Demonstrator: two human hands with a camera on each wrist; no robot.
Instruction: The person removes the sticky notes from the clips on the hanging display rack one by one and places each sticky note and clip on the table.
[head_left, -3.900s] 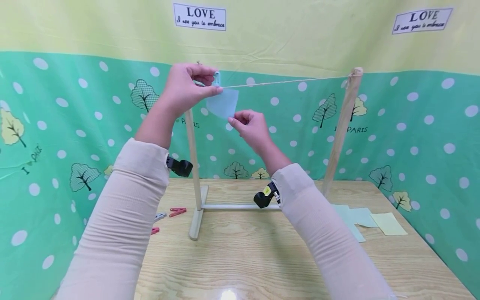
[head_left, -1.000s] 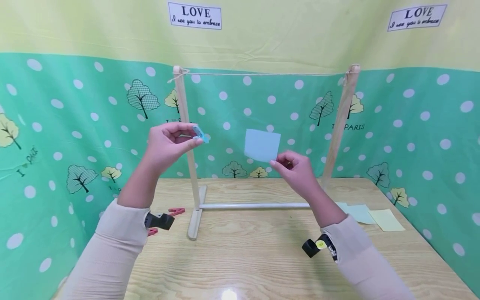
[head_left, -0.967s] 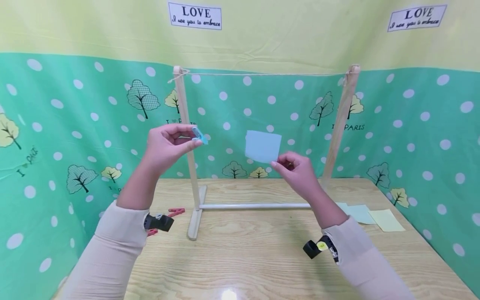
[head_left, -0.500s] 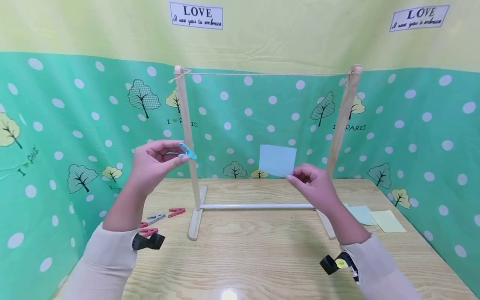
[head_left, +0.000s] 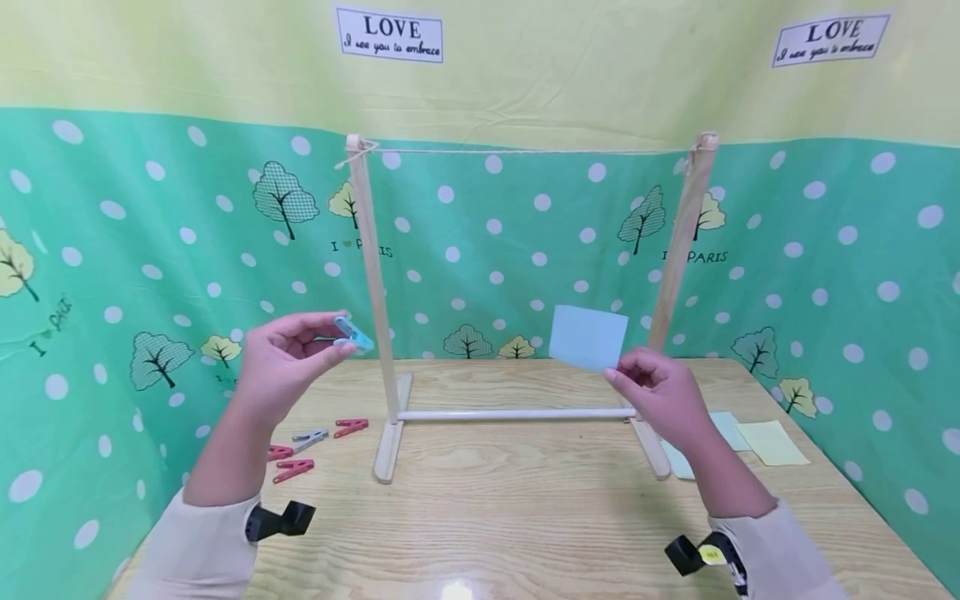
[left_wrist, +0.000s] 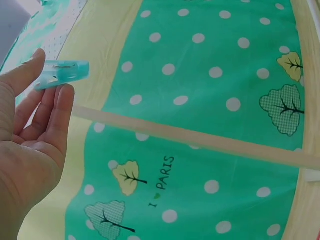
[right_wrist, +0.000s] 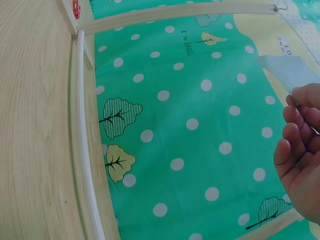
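Observation:
A light blue clothespin [head_left: 354,332] is pinched between the thumb and fingers of my left hand [head_left: 288,358], just left of the frame's left post. The left wrist view shows the same clothespin [left_wrist: 62,73] lying across the fingertips. My right hand [head_left: 663,396] pinches a square of light blue paper [head_left: 588,337] by its lower right corner, in front of the right post. In the right wrist view the paper [right_wrist: 290,72] tilts up from the thumb. Both hands are below the string [head_left: 525,152], which hangs bare between the two posts.
Several clothespins, red [head_left: 294,471] and grey [head_left: 309,439], lie on the table [head_left: 480,517] at left. Sheets of pale green [head_left: 723,429] and yellow paper [head_left: 772,442] lie at right. A wooden frame with posts [head_left: 372,283] and a white bottom bar [head_left: 517,414] stands between them.
Earlier both hands were up at the string with the clothespin and paper. They have since come down and moved apart, left hand leftward, right hand rightward, each keeping its hold.

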